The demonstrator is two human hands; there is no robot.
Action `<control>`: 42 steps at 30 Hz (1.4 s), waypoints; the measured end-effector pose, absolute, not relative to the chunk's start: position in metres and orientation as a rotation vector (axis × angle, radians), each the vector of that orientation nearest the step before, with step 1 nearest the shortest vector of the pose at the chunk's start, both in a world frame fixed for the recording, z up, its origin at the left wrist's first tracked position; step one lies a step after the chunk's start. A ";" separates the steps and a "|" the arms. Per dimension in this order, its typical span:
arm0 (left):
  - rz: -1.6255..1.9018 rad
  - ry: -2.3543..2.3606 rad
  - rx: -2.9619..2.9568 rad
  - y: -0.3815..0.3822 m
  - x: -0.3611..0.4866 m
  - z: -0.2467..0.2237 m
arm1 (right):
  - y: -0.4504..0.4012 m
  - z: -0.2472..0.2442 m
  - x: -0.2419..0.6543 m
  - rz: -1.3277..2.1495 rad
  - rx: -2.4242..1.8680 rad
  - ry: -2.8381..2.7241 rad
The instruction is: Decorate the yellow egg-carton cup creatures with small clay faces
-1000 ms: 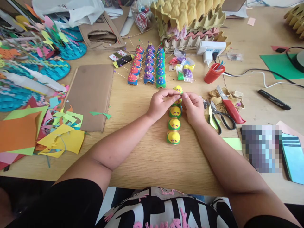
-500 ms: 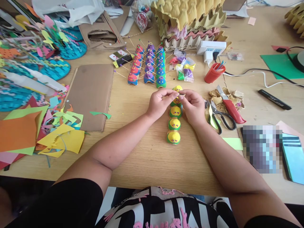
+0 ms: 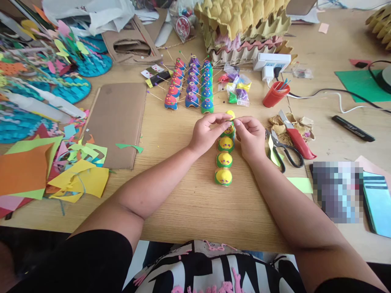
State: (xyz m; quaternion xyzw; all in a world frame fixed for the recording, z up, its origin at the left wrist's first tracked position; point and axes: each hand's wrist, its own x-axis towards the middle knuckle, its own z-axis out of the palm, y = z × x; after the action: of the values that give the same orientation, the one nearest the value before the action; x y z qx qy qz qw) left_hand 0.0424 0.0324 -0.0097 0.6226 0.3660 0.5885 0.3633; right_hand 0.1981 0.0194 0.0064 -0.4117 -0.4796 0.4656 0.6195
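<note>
A row of several yellow-and-green egg-carton cups with small drawn faces stands on the wooden table, running away from me. Over its far end, my left hand and my right hand meet fingertip to fingertip. Both pinch at a tiny dark thing, too small to make out. The hands partly hide the far cups. Behind them stand a red row, a purple row and a blue-green row of decorated cups with thin sticks at their sides.
Scissors and a red cutter lie right of my right hand. A red cup holds thin sticks. Cardboard and paper scraps lie left. Egg trays are stacked at the back.
Both hands have shifted very slightly, with the right thumb drawn up a little at the pinch. More of the far yellow cups shows between and behind the fingers.
</note>
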 end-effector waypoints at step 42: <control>1.523 0.970 1.700 0.033 0.041 -0.007 | 0.016 0.004 0.202 1.033 -1.032 -1.273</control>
State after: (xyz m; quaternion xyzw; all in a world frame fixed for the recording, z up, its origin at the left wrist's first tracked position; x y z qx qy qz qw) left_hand 0.0410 0.0328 -0.0073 0.6483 0.3699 0.5807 0.3251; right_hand 0.2015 0.0162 0.0044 -0.4391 -0.5417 0.4393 0.5664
